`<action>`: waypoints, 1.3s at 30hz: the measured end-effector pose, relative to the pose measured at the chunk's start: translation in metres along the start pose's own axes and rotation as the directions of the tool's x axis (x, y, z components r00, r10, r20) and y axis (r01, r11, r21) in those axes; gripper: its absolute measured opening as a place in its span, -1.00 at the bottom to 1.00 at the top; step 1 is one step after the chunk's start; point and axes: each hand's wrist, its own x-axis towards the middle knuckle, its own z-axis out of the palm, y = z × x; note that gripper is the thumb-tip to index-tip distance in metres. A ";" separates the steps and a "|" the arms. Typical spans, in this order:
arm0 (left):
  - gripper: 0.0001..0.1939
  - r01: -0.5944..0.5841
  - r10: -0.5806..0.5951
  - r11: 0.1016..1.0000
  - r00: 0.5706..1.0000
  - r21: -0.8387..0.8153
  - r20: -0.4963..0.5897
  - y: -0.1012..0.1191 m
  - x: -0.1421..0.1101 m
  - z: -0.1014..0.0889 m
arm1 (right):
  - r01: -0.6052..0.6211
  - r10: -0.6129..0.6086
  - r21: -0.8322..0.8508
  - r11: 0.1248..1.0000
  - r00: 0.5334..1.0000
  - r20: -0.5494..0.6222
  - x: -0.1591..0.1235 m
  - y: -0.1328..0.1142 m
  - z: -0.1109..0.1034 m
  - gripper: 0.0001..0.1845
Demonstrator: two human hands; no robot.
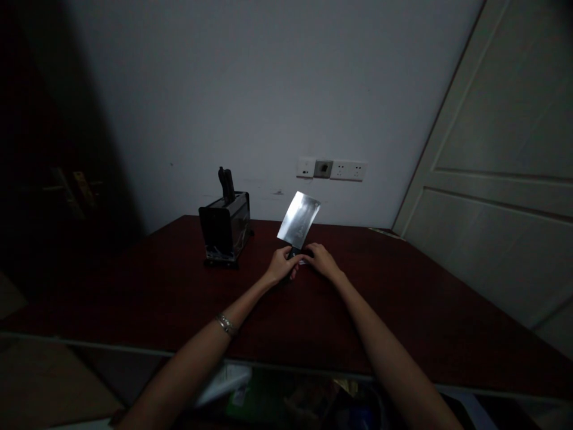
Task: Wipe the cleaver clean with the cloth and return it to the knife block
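Observation:
A cleaver (299,219) with a broad, shiny blade is held upright and tilted to the right, above the dark red table. My left hand (282,264) is closed around its black handle. Close beside it, my right hand (323,260) is closed, its fingers bent by the base of the handle. Something dark with a small whitish patch shows between the two hands, too dim to name. To the left stands a knife block (224,230), black at the front, with black handles (226,184) sticking up from its top.
The dark red table (385,298) reaches back to a pale wall (250,89) with sockets (348,171). A white panelled door (496,179) stands at the right. Under the table's front edge is an open space holding several items, including a green one (257,394).

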 end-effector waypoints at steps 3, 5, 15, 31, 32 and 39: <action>-0.68 0.009 -0.009 1.000 1.000 -0.009 0.003 0.000 0.001 0.000 | -0.023 0.024 -0.025 0.999 0.998 0.056 -0.004 -0.010 0.006 -0.74; -0.67 0.008 -0.008 1.000 1.000 -0.015 0.011 0.000 0.001 -0.001 | -0.038 0.039 -0.021 0.999 0.998 0.044 -0.004 -0.013 0.004 -0.73; -0.55 0.037 -0.031 0.979 0.999 -0.202 0.035 0.010 0.007 -0.007 | -0.272 0.296 0.120 0.955 0.911 -0.286 -0.002 -0.023 -0.045 -0.69; -0.53 0.075 -0.067 0.913 0.997 -0.401 0.034 0.021 0.019 0.008 | -0.344 0.275 0.612 0.712 0.939 0.207 -0.036 -0.099 -0.014 -0.68; -0.52 0.080 -0.070 0.914 0.997 -0.397 0.040 0.021 0.019 0.009 | -0.334 0.272 0.635 0.697 0.942 0.197 -0.035 -0.100 -0.012 -0.70; -0.48 0.114 -0.087 0.906 0.993 -0.408 0.082 0.031 0.020 0.020 | -0.249 0.326 0.696 0.673 0.945 0.023 -0.038 -0.108 -0.022 -0.74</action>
